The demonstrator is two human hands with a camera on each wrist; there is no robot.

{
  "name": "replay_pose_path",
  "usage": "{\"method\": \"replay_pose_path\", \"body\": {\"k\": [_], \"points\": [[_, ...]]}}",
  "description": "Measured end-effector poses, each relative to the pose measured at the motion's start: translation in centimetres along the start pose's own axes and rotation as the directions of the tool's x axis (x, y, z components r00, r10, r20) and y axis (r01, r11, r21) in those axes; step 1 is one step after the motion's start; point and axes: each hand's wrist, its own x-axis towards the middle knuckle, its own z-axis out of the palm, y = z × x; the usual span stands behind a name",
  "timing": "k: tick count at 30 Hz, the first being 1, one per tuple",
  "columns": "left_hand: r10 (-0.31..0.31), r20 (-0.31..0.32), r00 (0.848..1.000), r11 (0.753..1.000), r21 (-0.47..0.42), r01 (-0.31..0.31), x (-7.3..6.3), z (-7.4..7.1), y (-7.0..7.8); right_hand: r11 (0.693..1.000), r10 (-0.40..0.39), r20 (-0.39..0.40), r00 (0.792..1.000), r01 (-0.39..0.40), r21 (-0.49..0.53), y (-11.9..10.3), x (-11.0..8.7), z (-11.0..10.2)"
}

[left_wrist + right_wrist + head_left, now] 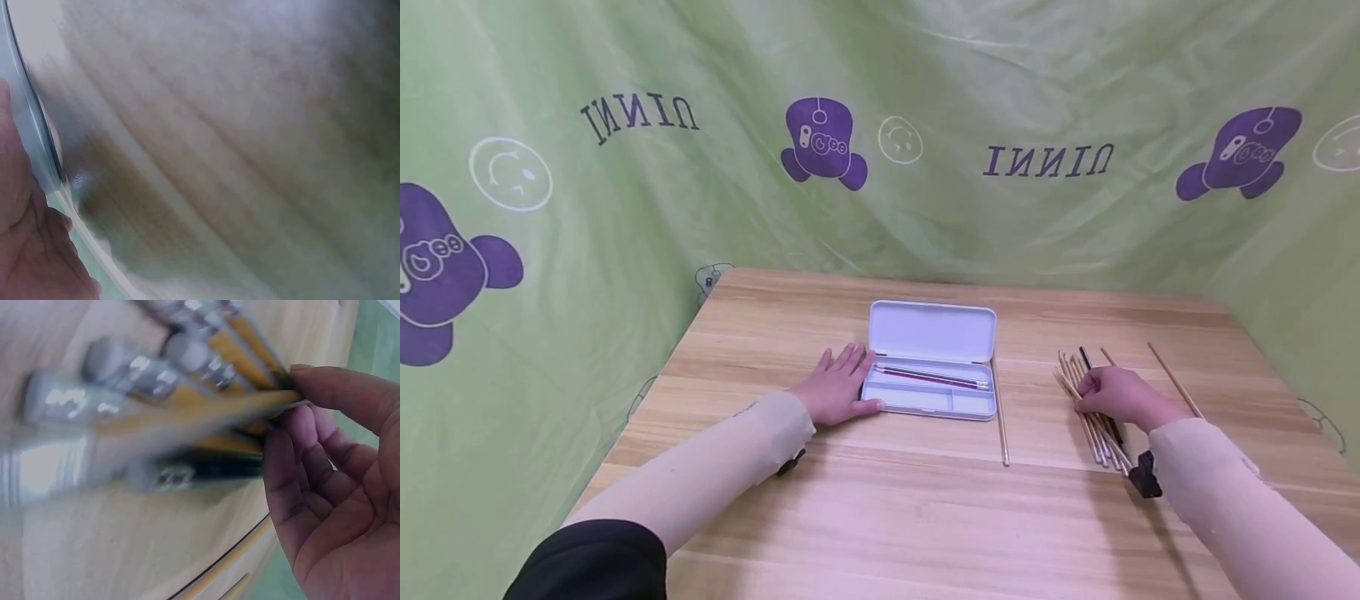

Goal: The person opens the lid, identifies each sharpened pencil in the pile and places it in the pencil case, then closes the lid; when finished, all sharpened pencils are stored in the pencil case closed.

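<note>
My left hand [835, 392] lies with spread fingers against the left side of an open white pencil case [932, 331]. In its long upper compartment lies a dark red pencil [925, 378] with a white eraser end. To the right, my right hand [1122, 397] pinches a natural-wood pencil [206, 419] between thumb and fingers, its eraser end pointing toward me. Under that pencil, a loose bunch of similar wooden pencils [1088, 433] lies on the table. A black pencil [215, 467] lies among them, partly hidden by the hand.
One wooden pencil [1002, 425] lies along the right side of the case. Beyond my right hand is another pencil [1174, 379], and a further pencil tip [1107, 357] pokes out behind the hand. A green printed curtain [940, 225] hangs behind the wooden table [925, 517].
</note>
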Motion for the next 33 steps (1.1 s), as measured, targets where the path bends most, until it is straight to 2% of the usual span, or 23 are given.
{"method": "replay_pose_path", "body": {"k": [4,6,8,11,14,18,23,25,33], "points": [[0.005,-0.003,1.000,1.000,0.009,-0.005,0.1,0.2,-0.1,1.000,-0.002,0.022,1.000,0.001,0.013,-0.4,0.1,-0.2],[0.008,-0.001,1.000,1.000,0.018,-0.008,0.1,0.2,-0.1,0.998,-0.004,0.037,0.999,0.002,0.059,-0.7,0.2,-0.5],[0.008,-0.003,1.000,1.000,0.023,-0.008,0.1,0.3,-0.2,0.989,-0.014,0.052,0.999,0.006,0.150,-1.1,0.3,-0.8],[0.007,-0.009,1.000,1.000,0.026,-0.006,0.1,0.3,-0.2,0.954,-0.052,0.065,0.997,0.030,0.300,-1.9,0.8,-1.4],[0.005,-0.010,1.000,1.000,0.027,-0.005,0.0,0.2,-0.2,0.902,-0.090,0.075,0.993,0.049,0.429,-3.1,1.5,-2.0],[0.003,-0.003,1.000,1.000,0.016,-0.003,-0.1,0.0,-0.1,0.842,-0.134,0.071,0.988,0.076,0.534,-5.1,2.6,-2.2],[0.005,0.000,1.000,1.000,-0.001,-0.005,-0.1,0.0,0.1,0.743,-0.194,0.085,0.977,0.090,0.663,-7.9,4.1,-1.5],[0.007,0.000,1.000,1.000,0.000,-0.007,-0.1,-0.1,0.2,0.713,-0.213,0.086,0.973,0.095,0.695,-8.9,4.7,-1.1],[0.002,-0.004,1.000,1.000,0.003,-0.002,0.0,0.2,0.0,0.683,-0.260,0.126,0.957,0.090,0.724,-12.2,7.2,0.2]]}}
